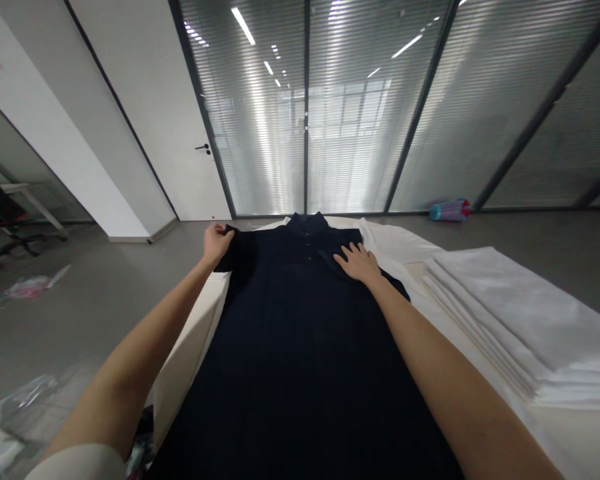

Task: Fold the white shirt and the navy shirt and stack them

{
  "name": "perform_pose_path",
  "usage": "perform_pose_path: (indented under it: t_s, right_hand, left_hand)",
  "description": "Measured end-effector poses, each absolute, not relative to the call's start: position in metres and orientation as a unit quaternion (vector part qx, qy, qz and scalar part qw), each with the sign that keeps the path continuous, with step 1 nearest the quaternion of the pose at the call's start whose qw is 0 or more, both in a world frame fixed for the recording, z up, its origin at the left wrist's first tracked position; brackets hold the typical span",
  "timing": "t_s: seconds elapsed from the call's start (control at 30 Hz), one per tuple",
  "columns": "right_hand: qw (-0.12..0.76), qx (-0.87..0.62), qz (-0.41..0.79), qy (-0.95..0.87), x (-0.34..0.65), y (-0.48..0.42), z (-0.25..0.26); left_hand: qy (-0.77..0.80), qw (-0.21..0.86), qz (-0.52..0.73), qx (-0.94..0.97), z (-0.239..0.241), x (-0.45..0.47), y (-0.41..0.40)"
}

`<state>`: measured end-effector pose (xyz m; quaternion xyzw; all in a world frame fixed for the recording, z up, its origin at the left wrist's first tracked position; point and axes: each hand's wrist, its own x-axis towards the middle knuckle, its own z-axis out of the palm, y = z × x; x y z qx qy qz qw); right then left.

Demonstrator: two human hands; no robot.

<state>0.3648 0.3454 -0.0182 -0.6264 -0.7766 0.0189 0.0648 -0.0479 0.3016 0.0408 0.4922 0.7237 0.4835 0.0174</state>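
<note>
A long dark navy garment (pixel 300 347) with a stand-up collar and a short row of buttons lies spread out in front of me, its collar at the far end. My left hand (pixel 217 244) pinches the edge of its left sleeve at the far left. On the right side, my right hand (pixel 359 262) lies with fingers spread on the cloth near the shoulder. Part of the right sleeve shows beneath that hand and forearm. White cloth (pixel 397 241) lies under the garment at its far right.
A stack of folded white cloths (pixel 525 313) lies on the table to the right. Clear plastic bags (pixel 20 400) are on the floor at left. A blue and red bundle (pixel 450 211) sits by the glass wall, and an office chair (pixel 3 213) stands far left.
</note>
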Motion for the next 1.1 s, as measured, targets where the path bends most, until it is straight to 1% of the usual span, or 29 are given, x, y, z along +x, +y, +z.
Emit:
perform_pose_path:
  t_s: [0.07, 0.17, 0.2, 0.23, 0.3, 0.4, 0.43, 0.5, 0.57, 0.63, 0.73, 0.8, 0.87, 1.0, 1.1]
  right_hand:
    - [0.067, -0.626, 0.018, -0.776, 0.365, 0.346, -0.019]
    - [0.071, -0.623, 0.016, -0.779, 0.364, 0.346, -0.019]
    - [0.072, -0.622, 0.014, -0.780, 0.364, 0.346, -0.019]
    - [0.074, -0.621, 0.011, -0.781, 0.364, 0.346, -0.019]
    - [0.077, -0.619, 0.006, -0.781, 0.365, 0.345, -0.020]
    - [0.077, -0.620, 0.003, -0.781, 0.365, 0.343, -0.019]
    - [0.078, -0.622, -0.002, -0.779, 0.365, 0.342, -0.018]
    - [0.087, -0.624, -0.028, -0.777, 0.363, 0.339, -0.016]
    - [0.106, -0.614, -0.059, -0.780, 0.359, 0.336, -0.012]
    - [0.122, -0.592, -0.064, -0.794, 0.354, 0.334, -0.010]
    - [0.093, -0.560, 0.000, -0.823, 0.346, 0.334, -0.010]
    - [0.057, -0.549, 0.044, -0.832, 0.344, 0.335, -0.012]
    - [0.040, -0.545, 0.065, -0.835, 0.343, 0.335, -0.013]
    - [0.043, -0.545, 0.064, -0.835, 0.344, 0.335, -0.013]
    - [0.049, -0.546, 0.054, -0.835, 0.344, 0.334, -0.013]
  left_hand:
    - [0.663, 0.040, 0.426, 0.614, 0.045, -0.015, 0.299]
    - [0.594, 0.177, 0.269, 0.737, 0.040, 0.027, 0.291]
    - [0.576, 0.210, 0.229, 0.756, 0.037, 0.036, 0.290]
    - [0.564, 0.219, 0.207, 0.769, 0.035, 0.041, 0.289]
    - [0.560, 0.171, 0.224, 0.779, 0.032, 0.041, 0.292]
    - [0.577, 0.070, 0.296, 0.758, 0.030, 0.027, 0.304]
    - [0.577, 0.050, 0.300, 0.758, 0.028, 0.021, 0.308]
    - [0.566, 0.027, 0.259, 0.783, 0.021, 0.011, 0.314]
    - [0.563, 0.022, 0.174, 0.808, 0.010, 0.005, 0.319]
    - [0.594, 0.032, 0.099, 0.798, -0.003, 0.004, 0.322]
    - [0.661, 0.044, 0.051, 0.747, -0.015, 0.006, 0.328]
    - [0.685, 0.044, 0.045, 0.726, -0.017, 0.009, 0.330]
    - [0.693, 0.036, 0.051, 0.718, -0.015, 0.013, 0.331]
    - [0.664, 0.001, 0.130, 0.736, -0.014, 0.030, 0.324]
    - [0.636, 0.044, 0.150, 0.756, -0.017, 0.045, 0.319]
